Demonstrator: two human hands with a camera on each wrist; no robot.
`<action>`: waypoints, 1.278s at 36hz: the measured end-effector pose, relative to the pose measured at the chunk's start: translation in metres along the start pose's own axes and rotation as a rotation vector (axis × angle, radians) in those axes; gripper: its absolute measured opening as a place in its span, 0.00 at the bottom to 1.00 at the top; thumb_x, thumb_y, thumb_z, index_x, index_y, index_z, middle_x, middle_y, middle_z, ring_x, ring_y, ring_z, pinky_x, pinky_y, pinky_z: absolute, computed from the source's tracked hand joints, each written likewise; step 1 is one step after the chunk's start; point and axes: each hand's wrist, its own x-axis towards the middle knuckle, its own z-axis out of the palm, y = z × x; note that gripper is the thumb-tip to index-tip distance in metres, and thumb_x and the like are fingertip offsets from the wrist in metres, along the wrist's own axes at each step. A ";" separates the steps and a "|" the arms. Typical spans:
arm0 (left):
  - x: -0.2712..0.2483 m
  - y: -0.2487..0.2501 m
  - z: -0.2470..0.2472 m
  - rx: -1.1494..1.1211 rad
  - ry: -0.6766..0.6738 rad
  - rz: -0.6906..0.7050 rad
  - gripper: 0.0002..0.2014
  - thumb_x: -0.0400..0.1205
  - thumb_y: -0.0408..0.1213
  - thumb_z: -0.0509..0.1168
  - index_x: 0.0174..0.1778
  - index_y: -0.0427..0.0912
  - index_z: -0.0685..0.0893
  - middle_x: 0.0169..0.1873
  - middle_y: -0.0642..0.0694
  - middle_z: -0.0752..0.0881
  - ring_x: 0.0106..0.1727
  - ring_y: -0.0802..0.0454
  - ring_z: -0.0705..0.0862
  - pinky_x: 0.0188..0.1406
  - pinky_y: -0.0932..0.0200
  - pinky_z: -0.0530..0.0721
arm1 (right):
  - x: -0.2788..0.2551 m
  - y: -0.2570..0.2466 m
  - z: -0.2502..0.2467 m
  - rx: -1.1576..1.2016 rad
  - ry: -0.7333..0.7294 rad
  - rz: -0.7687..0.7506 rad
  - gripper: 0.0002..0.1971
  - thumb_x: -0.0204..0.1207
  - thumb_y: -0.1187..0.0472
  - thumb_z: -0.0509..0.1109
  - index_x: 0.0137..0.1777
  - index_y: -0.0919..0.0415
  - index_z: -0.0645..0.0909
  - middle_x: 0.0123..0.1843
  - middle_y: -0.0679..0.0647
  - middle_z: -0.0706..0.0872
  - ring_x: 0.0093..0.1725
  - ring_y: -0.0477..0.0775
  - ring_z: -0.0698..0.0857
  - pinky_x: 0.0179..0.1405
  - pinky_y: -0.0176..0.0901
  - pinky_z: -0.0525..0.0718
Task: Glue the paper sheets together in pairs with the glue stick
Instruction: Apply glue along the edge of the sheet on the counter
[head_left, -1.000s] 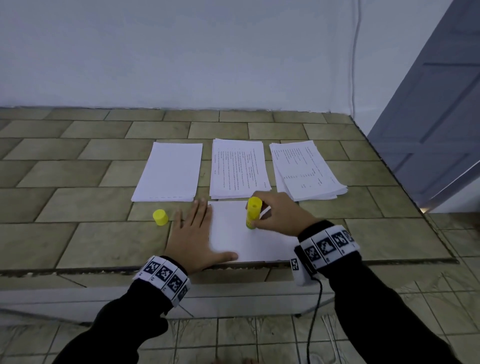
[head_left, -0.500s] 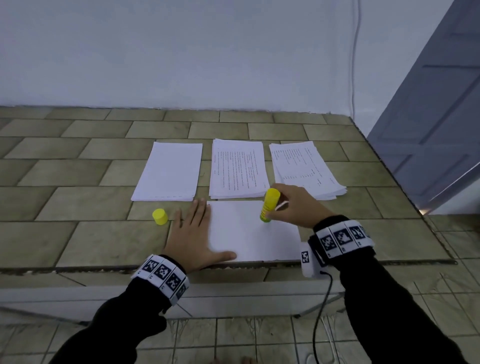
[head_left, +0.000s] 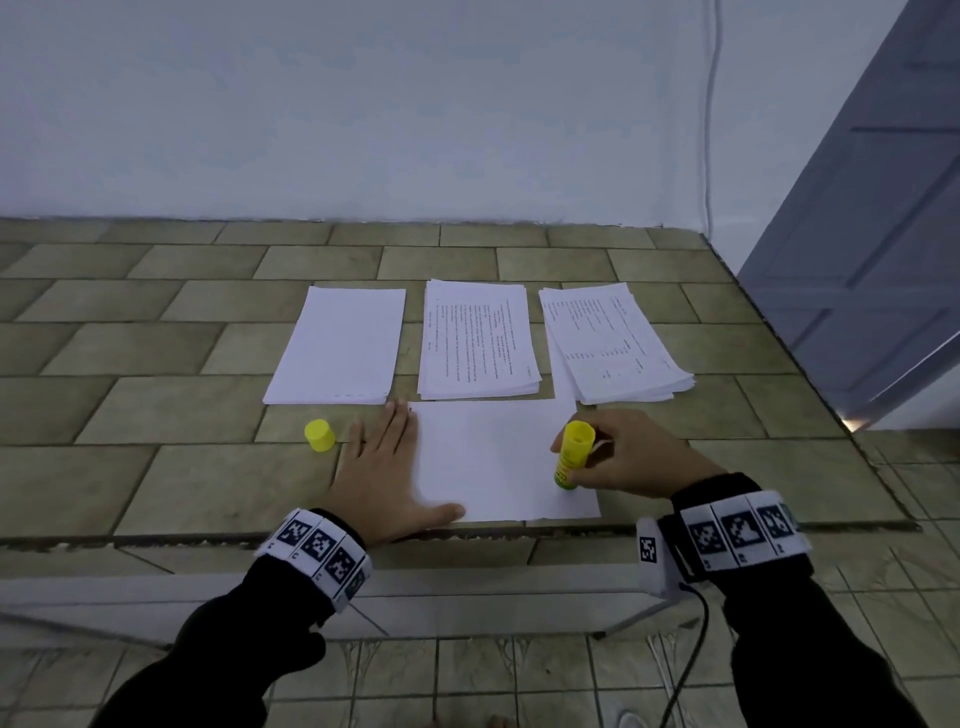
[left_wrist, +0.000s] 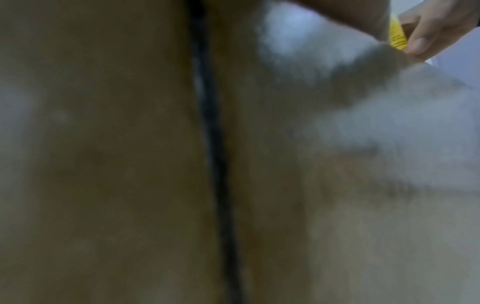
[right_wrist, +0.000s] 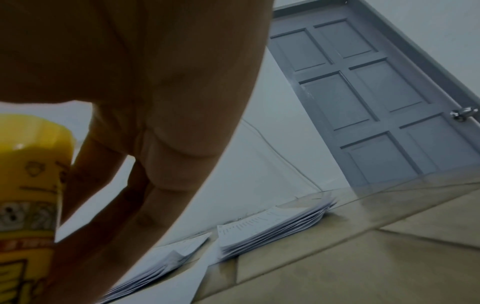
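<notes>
A blank white sheet (head_left: 493, 457) lies on the tiled counter near its front edge. My left hand (head_left: 387, 467) lies flat with straight fingers on the sheet's left edge. My right hand (head_left: 618, 457) grips the yellow glue stick (head_left: 571, 454), whose lower end touches the sheet near its right front corner. The glue stick (right_wrist: 28, 185) fills the left of the right wrist view, and shows small as the glue stick (left_wrist: 397, 35) in the blurred left wrist view. Its yellow cap (head_left: 319, 435) stands left of my left hand.
Three paper stacks lie behind the sheet: a blank stack (head_left: 340, 345), a printed middle stack (head_left: 475, 340) and a fanned printed stack (head_left: 608, 343). The counter's front edge (head_left: 208, 538) runs just under my wrists. A grey door (head_left: 883, 234) stands at the right.
My right hand has carried the glue stick from the sheet's middle rightward along its far part, then back toward me to the right front corner. The left hand has stayed put.
</notes>
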 end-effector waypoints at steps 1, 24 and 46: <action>0.000 0.000 0.000 0.000 -0.004 0.003 0.73 0.53 0.89 0.34 0.85 0.36 0.37 0.85 0.42 0.35 0.85 0.48 0.33 0.83 0.39 0.36 | 0.004 0.001 -0.002 -0.007 0.014 -0.001 0.11 0.67 0.65 0.81 0.47 0.54 0.87 0.45 0.45 0.89 0.44 0.43 0.87 0.48 0.33 0.86; 0.000 -0.003 0.007 -0.020 0.046 0.013 0.68 0.58 0.85 0.41 0.85 0.38 0.37 0.85 0.44 0.34 0.85 0.49 0.31 0.83 0.38 0.35 | 0.050 0.012 -0.038 -0.443 0.226 0.196 0.17 0.68 0.52 0.80 0.53 0.50 0.79 0.48 0.49 0.84 0.47 0.51 0.82 0.42 0.42 0.78; -0.004 -0.001 0.001 -0.060 0.016 0.032 0.75 0.48 0.89 0.25 0.85 0.37 0.37 0.85 0.43 0.34 0.85 0.49 0.32 0.83 0.39 0.35 | 0.004 0.064 -0.063 -0.286 0.592 0.567 0.20 0.72 0.66 0.76 0.60 0.70 0.75 0.51 0.68 0.82 0.47 0.62 0.78 0.44 0.52 0.76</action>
